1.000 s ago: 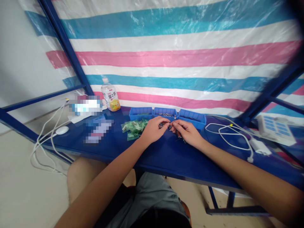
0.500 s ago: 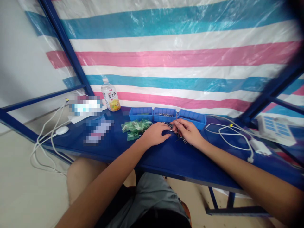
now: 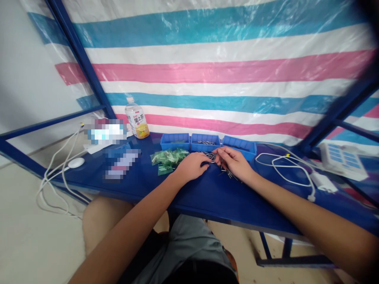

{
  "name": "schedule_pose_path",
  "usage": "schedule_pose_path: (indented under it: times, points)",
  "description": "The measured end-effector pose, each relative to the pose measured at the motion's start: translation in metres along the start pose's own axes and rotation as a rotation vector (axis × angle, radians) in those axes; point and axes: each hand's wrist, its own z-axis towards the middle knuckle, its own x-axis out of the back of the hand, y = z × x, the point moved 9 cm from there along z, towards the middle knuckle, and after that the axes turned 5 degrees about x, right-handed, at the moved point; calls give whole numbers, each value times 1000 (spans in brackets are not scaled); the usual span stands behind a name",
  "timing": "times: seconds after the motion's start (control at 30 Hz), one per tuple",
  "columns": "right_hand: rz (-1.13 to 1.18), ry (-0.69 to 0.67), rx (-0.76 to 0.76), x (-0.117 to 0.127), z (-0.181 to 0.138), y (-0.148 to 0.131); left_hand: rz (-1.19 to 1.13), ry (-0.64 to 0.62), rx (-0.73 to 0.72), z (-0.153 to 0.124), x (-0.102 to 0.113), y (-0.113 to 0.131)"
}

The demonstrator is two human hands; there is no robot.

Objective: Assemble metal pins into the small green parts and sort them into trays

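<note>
Thin metal rods (image 3: 229,173), silver and dark, lie in a loose pile on the blue table (image 3: 219,201) between and under my hands. My left hand (image 3: 192,166) rests at the pile's left side, fingers curled and thumb drawn in near them; what it grips is too small to make out. Over the pile's right side, my right hand (image 3: 232,161) has its fingertips pinched together on thin rods, partly hidden by the fingers. Small green plastic packets (image 3: 168,159) are heaped left of my left hand. Behind the hands stands a blue bin (image 3: 205,148) with similar rods in it.
Two more blue bins flank the middle one, a left bin (image 3: 175,146) and a right bin (image 3: 247,154). A drink bottle (image 3: 137,120) stands at the back left. A white cable (image 3: 296,183), an adapter (image 3: 324,182) and a white device (image 3: 345,161) lie on the right.
My left thumb has drawn in closer to its fingers. My right hand stays pinched over the pile, shifted very slightly. The bins and packets stay put.
</note>
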Motion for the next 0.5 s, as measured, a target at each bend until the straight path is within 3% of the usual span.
schedule_pose_path:
  times: [0.5]
  points:
    - [196,264,-215,38,3,24,-2,33,40,0,4,-3]
